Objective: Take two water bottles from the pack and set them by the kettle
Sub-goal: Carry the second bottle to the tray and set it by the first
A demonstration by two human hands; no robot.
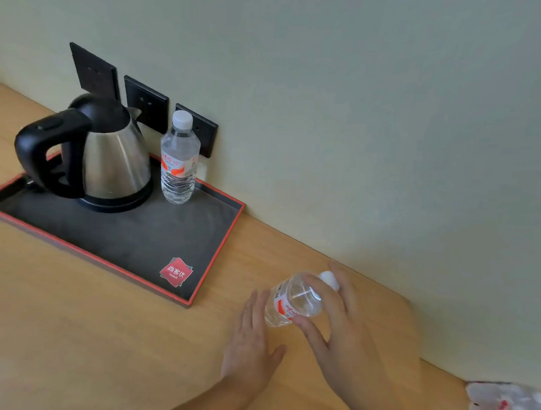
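The right hand [344,324] holds a tilted water bottle [293,300] above the desk [74,336], the left hand [252,336] is open beside it. Another bottle [179,158] stands on the tray [218,258], just beside the kettle [111,156]; the pack [507,403] lies far right

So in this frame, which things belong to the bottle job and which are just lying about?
Part of the job:
- clear plastic water bottle standing on the tray
- second clear bottle held in the right hand
- left hand, open beside it
- steel kettle with black handle
- plastic-wrapped pack

Just there:
- black red-rimmed tray
- dark wall sockets
- wooden desk
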